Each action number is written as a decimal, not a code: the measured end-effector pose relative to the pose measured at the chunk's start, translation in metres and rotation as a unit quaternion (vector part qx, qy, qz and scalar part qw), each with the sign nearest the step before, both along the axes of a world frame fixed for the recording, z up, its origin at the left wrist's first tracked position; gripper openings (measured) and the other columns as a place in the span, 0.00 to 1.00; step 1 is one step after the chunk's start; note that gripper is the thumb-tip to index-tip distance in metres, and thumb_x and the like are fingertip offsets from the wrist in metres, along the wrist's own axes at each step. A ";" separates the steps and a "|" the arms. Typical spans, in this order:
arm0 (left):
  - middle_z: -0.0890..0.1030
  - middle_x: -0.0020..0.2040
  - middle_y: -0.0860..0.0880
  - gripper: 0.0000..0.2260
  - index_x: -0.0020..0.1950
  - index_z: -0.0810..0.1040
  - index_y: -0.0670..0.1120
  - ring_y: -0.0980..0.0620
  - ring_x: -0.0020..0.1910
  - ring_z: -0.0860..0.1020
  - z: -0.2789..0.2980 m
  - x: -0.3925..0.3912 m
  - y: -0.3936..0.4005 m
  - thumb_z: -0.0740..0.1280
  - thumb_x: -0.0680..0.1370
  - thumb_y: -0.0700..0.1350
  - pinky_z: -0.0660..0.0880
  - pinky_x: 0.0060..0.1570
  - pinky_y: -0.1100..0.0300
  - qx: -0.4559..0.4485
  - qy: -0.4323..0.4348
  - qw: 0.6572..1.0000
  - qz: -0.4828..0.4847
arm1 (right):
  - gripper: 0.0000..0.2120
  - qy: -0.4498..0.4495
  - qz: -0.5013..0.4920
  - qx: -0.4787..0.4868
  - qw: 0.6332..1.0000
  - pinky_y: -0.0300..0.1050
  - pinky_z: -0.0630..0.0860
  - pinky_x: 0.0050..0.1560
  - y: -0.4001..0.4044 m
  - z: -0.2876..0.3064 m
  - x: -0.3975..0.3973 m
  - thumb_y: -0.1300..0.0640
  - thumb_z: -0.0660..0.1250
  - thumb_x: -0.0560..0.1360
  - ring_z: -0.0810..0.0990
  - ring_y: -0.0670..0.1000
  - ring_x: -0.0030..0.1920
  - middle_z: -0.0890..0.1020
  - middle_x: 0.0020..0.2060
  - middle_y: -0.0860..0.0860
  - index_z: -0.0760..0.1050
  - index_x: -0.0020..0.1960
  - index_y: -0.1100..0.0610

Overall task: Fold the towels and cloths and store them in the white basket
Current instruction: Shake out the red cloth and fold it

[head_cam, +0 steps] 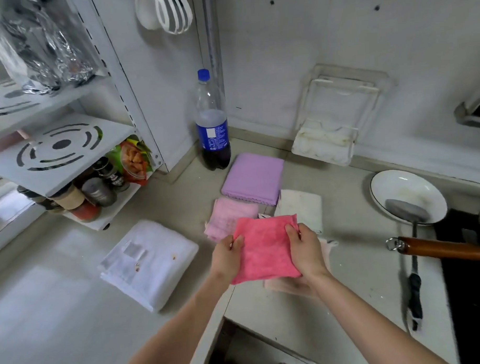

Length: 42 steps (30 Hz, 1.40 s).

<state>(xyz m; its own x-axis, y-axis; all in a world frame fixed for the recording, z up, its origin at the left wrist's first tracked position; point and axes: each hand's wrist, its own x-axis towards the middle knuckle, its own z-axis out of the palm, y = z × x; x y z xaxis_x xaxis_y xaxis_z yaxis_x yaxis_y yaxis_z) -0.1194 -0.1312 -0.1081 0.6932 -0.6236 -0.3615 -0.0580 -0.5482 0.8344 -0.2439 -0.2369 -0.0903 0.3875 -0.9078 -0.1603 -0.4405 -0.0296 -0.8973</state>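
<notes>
I'm mid-fold: left hand and right hand are each pinching a side edge of the pink cloth, fingers curled on it, holding it above the table near the folded white towel. Next I'm probably halving it again (white basket isn't in view).

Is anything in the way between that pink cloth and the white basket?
Cannot say: no white basket shows in this view. Both hands, left and right, hold the pink cloth above the counter.
</notes>
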 end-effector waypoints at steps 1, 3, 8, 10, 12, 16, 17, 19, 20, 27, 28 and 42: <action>0.75 0.33 0.51 0.14 0.37 0.69 0.47 0.48 0.37 0.75 -0.004 0.007 -0.001 0.57 0.82 0.47 0.73 0.41 0.55 0.003 -0.011 1.000 -0.019 | 0.14 0.000 -0.005 0.011 1.000 0.35 0.65 0.33 0.001 -0.001 0.002 0.57 0.58 0.81 0.71 0.48 0.34 0.74 0.32 0.49 0.68 0.36 0.56; 0.73 0.32 0.50 0.14 0.36 0.68 0.46 0.48 0.35 0.74 -0.009 0.020 -0.001 0.59 0.82 0.47 0.72 0.40 0.53 0.007 -0.026 0.999 -0.045 | 0.09 -0.001 -0.010 0.035 0.999 0.38 0.70 0.38 0.004 -0.005 0.008 0.58 0.58 0.81 0.74 0.50 0.39 0.77 0.37 0.51 0.70 0.43 0.57; 0.68 0.30 0.52 0.16 0.33 0.64 0.46 0.51 0.33 0.67 -0.013 0.057 -0.002 0.61 0.81 0.43 0.62 0.34 0.56 0.022 -0.068 0.996 -0.058 | 0.16 -0.018 0.037 0.081 0.996 0.46 0.76 0.55 0.017 -0.009 0.025 0.66 0.56 0.79 0.78 0.46 0.51 0.77 0.50 0.48 0.62 0.61 0.49; 0.73 0.33 0.49 0.12 0.37 0.71 0.42 0.49 0.36 0.70 -0.014 0.074 -0.005 0.61 0.80 0.41 0.64 0.36 0.58 0.013 -0.087 0.994 -0.064 | 0.25 -0.019 0.094 0.059 0.994 0.29 0.71 0.52 0.021 -0.004 0.033 0.71 0.53 0.78 0.74 0.35 0.52 0.74 0.53 0.40 0.60 0.64 0.44; 0.75 0.34 0.49 0.09 0.40 0.74 0.41 0.50 0.36 0.71 -0.012 0.091 -0.011 0.61 0.80 0.39 0.65 0.33 0.61 -0.001 -0.113 0.992 -0.064 | 0.29 -0.003 0.128 0.024 0.992 0.22 0.63 0.57 0.018 -0.002 0.045 0.74 0.51 0.76 0.71 0.32 0.55 0.72 0.57 0.36 0.63 0.67 0.45; 0.75 0.35 0.50 0.08 0.42 0.72 0.44 0.47 0.37 0.73 -0.006 0.111 -0.029 0.61 0.80 0.43 0.68 0.37 0.57 -0.023 -0.178 0.983 -0.036 | 0.24 0.054 0.142 -0.060 0.986 0.27 0.58 0.62 -0.002 -0.012 0.076 0.71 0.52 0.77 0.69 0.46 0.61 0.71 0.64 0.52 0.71 0.67 0.55; 0.77 0.37 0.49 0.07 0.44 0.73 0.44 0.45 0.39 0.75 -0.009 0.114 -0.032 0.60 0.80 0.45 0.72 0.40 0.55 -0.026 -0.189 0.981 -0.029 | 0.22 0.065 0.144 -0.067 0.985 0.29 0.59 0.64 -0.007 -0.015 0.083 0.70 0.52 0.78 0.70 0.48 0.63 0.70 0.65 0.54 0.71 0.68 0.57; 0.80 0.41 0.47 0.07 0.48 0.72 0.46 0.42 0.42 0.78 -0.014 0.117 -0.038 0.59 0.81 0.48 0.75 0.44 0.50 -0.018 -0.196 0.980 -0.023 | 0.20 0.077 0.151 -0.077 0.983 0.36 0.60 0.66 -0.015 -0.021 0.094 0.66 0.53 0.80 0.70 0.51 0.65 0.68 0.66 0.54 0.69 0.70 0.57; 0.80 0.41 0.46 0.08 0.48 0.71 0.47 0.41 0.43 0.78 -0.016 0.119 -0.040 0.58 0.81 0.49 0.76 0.45 0.49 -0.007 -0.199 0.980 -0.021 | 0.20 0.082 0.156 -0.080 0.981 0.38 0.61 0.67 -0.018 -0.024 0.099 0.65 0.54 0.80 0.69 0.52 0.66 0.67 0.67 0.54 0.68 0.71 0.57; 0.80 0.47 0.42 0.12 0.58 0.71 0.44 0.39 0.48 0.78 -0.044 0.126 -0.049 0.55 0.82 0.50 0.73 0.46 0.51 0.106 -0.235 0.965 -0.040 | 0.28 0.127 0.196 -0.053 0.971 0.43 0.59 0.71 -0.016 -0.057 0.108 0.60 0.62 0.78 0.65 0.52 0.70 0.60 0.73 0.52 0.58 0.76 0.55; 0.80 0.48 0.41 0.12 0.59 0.70 0.44 0.39 0.49 0.78 -0.048 0.126 -0.048 0.55 0.82 0.50 0.71 0.45 0.51 0.123 -0.242 0.961 -0.048 | 0.29 0.126 0.194 -0.052 0.971 0.43 0.59 0.72 -0.015 -0.061 0.107 0.61 0.62 0.78 0.65 0.53 0.71 0.60 0.73 0.53 0.58 0.76 0.54; 0.75 0.57 0.37 0.18 0.60 0.71 0.38 0.38 0.54 0.75 -0.070 0.132 -0.056 0.52 0.83 0.51 0.70 0.53 0.50 0.130 -0.142 0.981 -0.040 | 0.26 0.152 0.133 -0.038 0.979 0.42 0.67 0.64 -0.021 -0.076 0.114 0.55 0.56 0.81 0.72 0.53 0.62 0.63 0.69 0.56 0.54 0.77 0.51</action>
<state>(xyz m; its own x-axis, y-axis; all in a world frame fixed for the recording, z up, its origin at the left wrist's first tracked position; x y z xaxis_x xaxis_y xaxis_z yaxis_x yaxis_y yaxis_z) 0.0125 -0.1870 -0.1779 0.7415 -0.5923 -0.3153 -0.3183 -0.7242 0.6117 -0.1295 -0.2578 -0.1664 0.5564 -0.7952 -0.2410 -0.6544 -0.2407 -0.7168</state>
